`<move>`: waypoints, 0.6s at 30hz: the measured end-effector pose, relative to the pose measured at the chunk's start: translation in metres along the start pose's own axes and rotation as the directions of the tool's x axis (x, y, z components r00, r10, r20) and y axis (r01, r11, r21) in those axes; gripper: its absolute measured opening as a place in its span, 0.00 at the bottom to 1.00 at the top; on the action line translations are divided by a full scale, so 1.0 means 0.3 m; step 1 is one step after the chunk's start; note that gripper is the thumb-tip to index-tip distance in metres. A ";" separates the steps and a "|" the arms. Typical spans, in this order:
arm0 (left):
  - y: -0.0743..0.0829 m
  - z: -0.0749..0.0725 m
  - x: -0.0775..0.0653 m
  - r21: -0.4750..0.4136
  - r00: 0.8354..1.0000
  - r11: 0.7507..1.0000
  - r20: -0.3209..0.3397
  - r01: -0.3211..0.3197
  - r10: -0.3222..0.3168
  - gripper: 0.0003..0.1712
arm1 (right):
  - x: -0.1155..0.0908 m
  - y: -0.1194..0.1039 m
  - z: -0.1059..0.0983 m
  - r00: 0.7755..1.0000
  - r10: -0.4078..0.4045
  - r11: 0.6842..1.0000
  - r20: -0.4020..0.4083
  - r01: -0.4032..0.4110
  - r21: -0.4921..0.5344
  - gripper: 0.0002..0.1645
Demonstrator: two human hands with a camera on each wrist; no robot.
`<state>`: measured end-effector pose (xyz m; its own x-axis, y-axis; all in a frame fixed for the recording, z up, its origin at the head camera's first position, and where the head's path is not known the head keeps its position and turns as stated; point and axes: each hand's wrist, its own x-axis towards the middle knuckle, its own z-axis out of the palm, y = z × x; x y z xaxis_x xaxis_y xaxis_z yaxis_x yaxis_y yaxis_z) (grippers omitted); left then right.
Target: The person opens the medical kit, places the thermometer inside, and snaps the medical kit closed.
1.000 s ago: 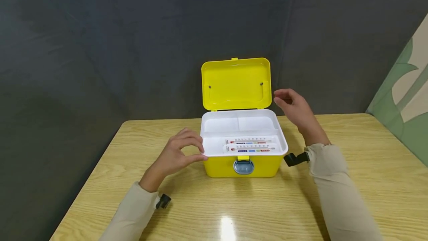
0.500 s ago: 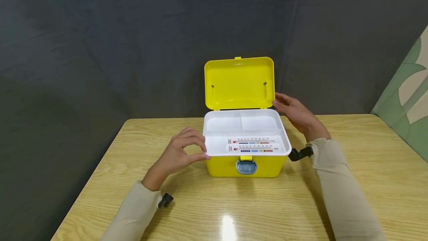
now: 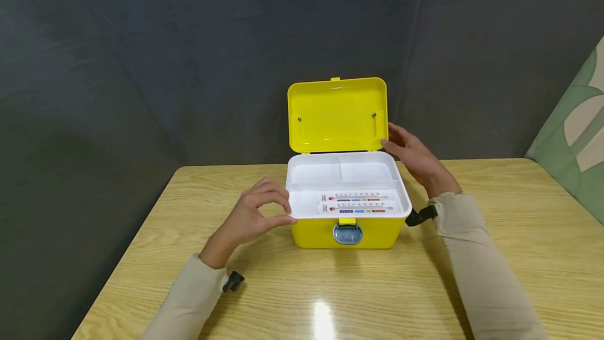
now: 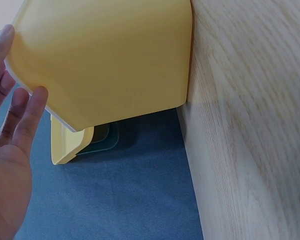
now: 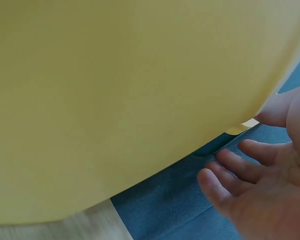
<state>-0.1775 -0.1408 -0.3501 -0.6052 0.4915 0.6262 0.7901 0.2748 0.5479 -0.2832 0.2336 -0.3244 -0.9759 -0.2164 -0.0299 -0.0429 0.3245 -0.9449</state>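
Note:
A yellow storage box [image 3: 309, 236] stands on the table with its lid [image 3: 337, 114] raised at the back. Inside is a white tray [image 3: 302, 206] with a divided rear section. Two flat white thermometers [image 3: 360, 208] lie along the tray's front, marked with scales and coloured blocks. My left hand [image 3: 252, 214] holds the front left corner of the rim between thumb and fingertips. At the lid's lower right edge is my right hand [image 3: 415, 159], its thumb on the front of the edge and its loosely bent fingers partly hidden behind the lid.
The wooden table [image 3: 264, 287] has a dark grey cloth wall [image 3: 212, 67] behind it. A green and beige patterned panel [image 3: 580, 130] rises at the far right. A blue-grey clasp [image 3: 347, 234] hangs on the box's front.
My right hand has moved left from beside the lid to its lower right edge, with fingers now behind it. The left hand keeps its place at the corner. The lid remains raised.

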 end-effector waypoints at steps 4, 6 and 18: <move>0.003 -0.001 -0.001 0.001 1.000 1.000 0.001 0.008 -0.008 0.13 | -0.005 -0.004 -0.003 1.000 -0.009 1.000 -0.008 0.009 -0.005 0.44; 0.004 -0.002 -0.001 0.000 1.000 1.000 -0.001 0.009 -0.009 0.13 | -0.007 -0.005 -0.005 1.000 -0.011 1.000 -0.009 0.011 -0.006 0.42; 0.004 0.000 -0.004 0.005 1.000 1.000 0.002 0.021 -0.021 0.11 | -0.018 -0.007 -0.005 0.997 -0.052 0.995 -0.062 0.046 -0.086 0.37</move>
<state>-0.1757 -0.1412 -0.3502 -0.6215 0.4875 0.6132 0.7777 0.2896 0.5580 -0.2781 0.2355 -0.3217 -0.9837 -0.1758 0.0391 -0.1064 0.3921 -0.9137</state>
